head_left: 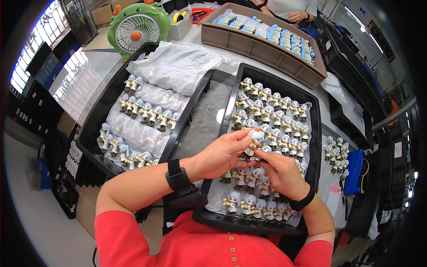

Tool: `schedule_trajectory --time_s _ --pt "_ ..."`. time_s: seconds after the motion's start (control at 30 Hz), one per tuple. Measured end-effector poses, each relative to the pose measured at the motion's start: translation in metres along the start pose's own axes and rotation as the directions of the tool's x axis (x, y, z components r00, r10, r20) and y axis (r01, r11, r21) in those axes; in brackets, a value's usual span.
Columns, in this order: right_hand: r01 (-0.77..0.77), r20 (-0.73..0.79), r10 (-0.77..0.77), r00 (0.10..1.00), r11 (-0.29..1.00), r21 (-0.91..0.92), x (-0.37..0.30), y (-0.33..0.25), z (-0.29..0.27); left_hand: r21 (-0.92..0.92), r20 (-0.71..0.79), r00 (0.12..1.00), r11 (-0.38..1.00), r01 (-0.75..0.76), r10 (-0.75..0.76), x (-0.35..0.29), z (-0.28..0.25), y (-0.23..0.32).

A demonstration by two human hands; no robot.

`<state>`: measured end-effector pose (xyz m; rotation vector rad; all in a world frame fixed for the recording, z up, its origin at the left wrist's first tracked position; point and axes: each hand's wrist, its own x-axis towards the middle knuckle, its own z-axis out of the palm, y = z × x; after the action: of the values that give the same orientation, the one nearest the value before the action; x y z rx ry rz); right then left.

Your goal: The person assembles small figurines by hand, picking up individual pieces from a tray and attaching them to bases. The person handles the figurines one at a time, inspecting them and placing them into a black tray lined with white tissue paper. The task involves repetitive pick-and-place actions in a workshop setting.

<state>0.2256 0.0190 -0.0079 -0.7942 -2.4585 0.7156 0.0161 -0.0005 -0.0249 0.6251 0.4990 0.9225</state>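
Observation:
Between my two hands, above the right black tray [316, 133], is a small figurine [255, 139] with pale hair and a white outfit. My left hand [224, 153] pinches it by thumb and forefinger near the head. The fingers of my right hand [282, 171] close on its lower part, which is partly hidden. Below and around my hands, rows of similar figurines [284, 142] stand on thin white sheeting in that tray. My hands and forearms cover some of the middle rows.
A left black tray [95, 153] holds more figurines [147, 113] between folds of white sheeting [173, 66]. Behind are a green fan [138, 33] and a brown crate [267, 55] of blue-and-white parts. Another person's hand [297, 17] shows beyond it. Loose figurines [336, 153] and a blue box [354, 171] sit at right.

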Motion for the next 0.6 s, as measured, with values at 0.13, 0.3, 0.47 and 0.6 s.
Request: schedule_trajectory --time_s 0.13,0.3,0.47,0.6 --pt "-0.006 0.005 0.006 1.000 0.999 0.037 0.0001 0.0007 -0.0004 -0.008 -0.008 1.000 1.000 0.009 -0.009 -0.0001 0.0010 0.0006" --pt "0.011 -0.012 -0.010 1.000 0.999 0.042 0.0010 0.0006 -0.0005 -0.006 -0.008 1.000 1.000 0.009 -0.009 -0.0002 0.0011 0.0005" --pt "-0.001 0.014 0.000 1.000 0.998 0.058 0.0018 0.0000 -0.0032 -0.012 -0.015 1.000 1.000 0.014 -0.014 -0.0004 0.0010 0.0001" --pt "-0.024 0.036 0.023 0.999 0.999 0.029 0.0016 -0.0003 -0.0042 0.019 -0.012 1.000 1.000 0.017 -0.017 0.0002 0.0017 0.0008"
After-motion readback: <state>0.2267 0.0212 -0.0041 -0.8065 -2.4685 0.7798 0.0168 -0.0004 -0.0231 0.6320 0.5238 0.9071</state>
